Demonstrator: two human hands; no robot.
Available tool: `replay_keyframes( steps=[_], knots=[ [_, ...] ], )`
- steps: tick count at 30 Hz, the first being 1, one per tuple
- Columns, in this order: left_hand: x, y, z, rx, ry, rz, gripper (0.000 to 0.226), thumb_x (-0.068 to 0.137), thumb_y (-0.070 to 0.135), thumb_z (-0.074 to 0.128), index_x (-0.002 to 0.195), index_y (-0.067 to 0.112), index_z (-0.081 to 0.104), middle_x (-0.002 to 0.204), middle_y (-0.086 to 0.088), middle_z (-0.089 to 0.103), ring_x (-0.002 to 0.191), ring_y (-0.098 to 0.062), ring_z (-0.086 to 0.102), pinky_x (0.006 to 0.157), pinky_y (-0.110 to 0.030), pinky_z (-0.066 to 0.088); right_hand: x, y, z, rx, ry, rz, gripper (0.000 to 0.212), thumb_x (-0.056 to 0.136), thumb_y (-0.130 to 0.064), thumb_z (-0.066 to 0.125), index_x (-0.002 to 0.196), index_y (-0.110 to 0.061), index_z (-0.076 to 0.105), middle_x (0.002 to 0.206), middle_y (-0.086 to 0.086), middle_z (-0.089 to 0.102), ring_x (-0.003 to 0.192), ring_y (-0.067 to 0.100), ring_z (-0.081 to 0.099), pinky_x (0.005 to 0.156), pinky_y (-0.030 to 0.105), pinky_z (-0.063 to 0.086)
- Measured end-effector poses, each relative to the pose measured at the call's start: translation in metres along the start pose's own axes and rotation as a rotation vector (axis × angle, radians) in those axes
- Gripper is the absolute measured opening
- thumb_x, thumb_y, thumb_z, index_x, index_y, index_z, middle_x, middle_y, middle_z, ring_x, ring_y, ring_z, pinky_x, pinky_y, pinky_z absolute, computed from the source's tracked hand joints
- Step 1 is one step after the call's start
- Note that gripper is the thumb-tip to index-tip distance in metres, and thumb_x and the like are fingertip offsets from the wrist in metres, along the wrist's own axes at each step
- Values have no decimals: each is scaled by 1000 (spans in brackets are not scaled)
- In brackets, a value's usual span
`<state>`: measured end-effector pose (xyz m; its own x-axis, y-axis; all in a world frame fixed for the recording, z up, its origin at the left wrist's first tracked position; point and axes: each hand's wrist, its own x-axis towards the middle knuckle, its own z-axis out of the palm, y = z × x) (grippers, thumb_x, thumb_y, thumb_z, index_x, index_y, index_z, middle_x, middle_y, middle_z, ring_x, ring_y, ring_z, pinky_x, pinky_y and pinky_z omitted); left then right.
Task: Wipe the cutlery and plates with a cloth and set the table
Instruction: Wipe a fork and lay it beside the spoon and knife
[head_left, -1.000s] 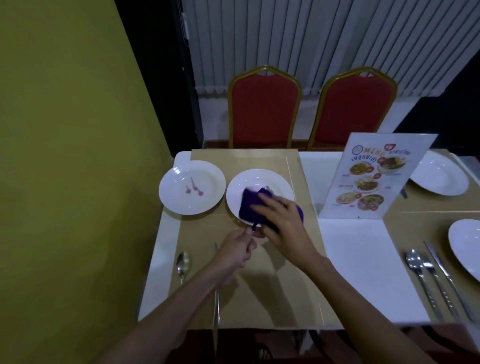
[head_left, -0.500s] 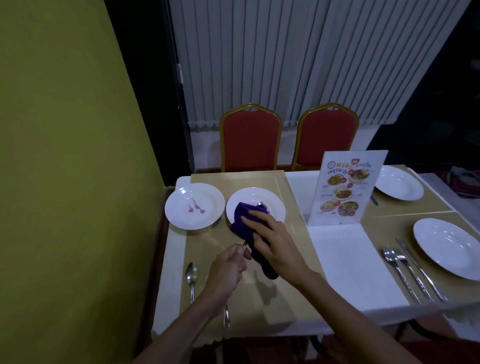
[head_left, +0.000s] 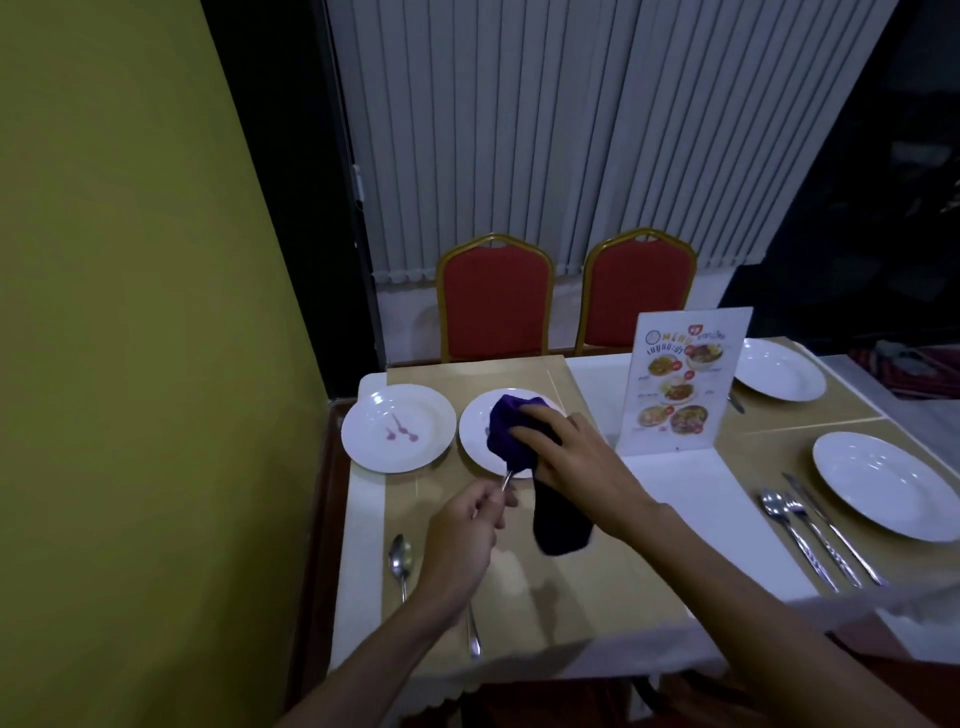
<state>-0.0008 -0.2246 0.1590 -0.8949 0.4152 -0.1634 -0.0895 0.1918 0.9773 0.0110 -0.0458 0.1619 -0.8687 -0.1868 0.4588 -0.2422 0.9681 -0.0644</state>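
My left hand (head_left: 467, 525) pinches the thin metal handle of a piece of cutlery (head_left: 506, 480); its head is hidden inside the purple cloth (head_left: 511, 434). My right hand (head_left: 569, 462) grips that cloth around the cutlery, above a white plate (head_left: 475, 441). The cloth's loose end hangs down over the tan placemat (head_left: 571, 587). A second white plate (head_left: 397, 428) with purple smears sits to the left. A spoon (head_left: 400, 564) lies on the mat's left side, and another utensil (head_left: 472, 636) shows below my left wrist.
A standing menu card (head_left: 675, 389) is at the table's middle. Two more white plates (head_left: 779, 376) (head_left: 883, 491) and a set of cutlery (head_left: 821, 535) lie on the right. Two red chairs (head_left: 496, 301) stand behind the table. A yellow wall is on the left.
The camera has tilted up and drawn back, showing more of the blinds. Both hands stay over the plate; the cloth's loose end now hangs lower toward me.
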Motion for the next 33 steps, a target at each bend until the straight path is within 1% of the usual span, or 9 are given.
replay_keyframes(
  steps=[4, 8, 11, 15, 18, 20, 23, 27, 33],
  knots=[
    [-5, -5, -6, -18, 32, -10, 30, 102, 24, 45, 82, 20, 66, 63, 7, 44, 51, -8, 35, 46, -20, 27, -1, -6, 4, -108, -19, -153, 52, 75, -11, 77, 125, -11, 64, 130, 12, 61, 87, 36, 59, 82, 45, 54],
    [-7, -2, -6, -69, 36, -20, 29, 102, 22, 45, 86, 18, 68, 66, 3, 46, 53, -10, 36, 44, -19, 26, 5, -11, -6, -119, 114, -49, 59, 67, -6, 84, 123, -12, 67, 128, 12, 63, 91, 31, 54, 74, 39, 56],
    [-5, 4, -10, -163, 54, -29, 26, 101, 19, 44, 92, 13, 68, 69, -1, 46, 54, -9, 36, 43, -19, 25, 6, -26, -9, -114, 88, -224, 57, 68, -9, 82, 123, -11, 67, 127, 10, 64, 101, 24, 46, 77, 37, 55],
    [-7, 5, -16, -186, 14, -20, 27, 100, 13, 45, 91, 14, 71, 70, -1, 48, 54, -8, 37, 43, -17, 26, 29, -1, -13, 106, 1, 235, 43, 86, -6, 64, 128, -12, 58, 134, 10, 57, 100, 32, 56, 84, 36, 47],
    [-1, 9, -24, -223, 30, 15, 26, 101, 15, 48, 99, 17, 74, 77, -1, 58, 67, -11, 50, 56, -21, 40, 37, -3, -34, 552, 121, 565, 27, 95, -10, 46, 120, -14, 54, 107, 5, 64, 86, 8, 61, 71, 22, 43],
    [7, 11, -29, -284, 55, -2, 21, 98, 16, 54, 101, 13, 74, 77, -1, 64, 69, -11, 54, 61, -22, 44, 36, -13, -38, 895, 28, 709, 22, 100, -11, 40, 117, -16, 54, 102, 5, 64, 75, 0, 63, 61, 12, 46],
    [15, 12, -29, -364, -23, -54, 22, 95, 19, 60, 97, 0, 71, 72, -7, 64, 67, -18, 56, 57, -27, 47, 35, -25, -28, 1259, -215, 890, 21, 103, -24, 46, 120, -19, 57, 115, 11, 64, 95, 21, 68, 73, 28, 55],
    [26, 8, -29, -391, -101, -192, 25, 93, 20, 64, 99, -4, 70, 82, -12, 69, 78, -22, 66, 77, -34, 55, 30, -30, -16, 1319, -274, 930, 30, 94, -36, 64, 119, -20, 60, 116, 10, 68, 102, 27, 69, 88, 39, 58],
    [27, 2, -28, -178, -202, -135, 24, 93, 17, 64, 95, -6, 71, 94, -22, 72, 88, -26, 71, 81, -32, 59, 19, -45, 1, 1153, -186, 988, 34, 82, -28, 72, 111, -16, 58, 103, 11, 69, 90, 28, 70, 79, 41, 61]
  ],
)
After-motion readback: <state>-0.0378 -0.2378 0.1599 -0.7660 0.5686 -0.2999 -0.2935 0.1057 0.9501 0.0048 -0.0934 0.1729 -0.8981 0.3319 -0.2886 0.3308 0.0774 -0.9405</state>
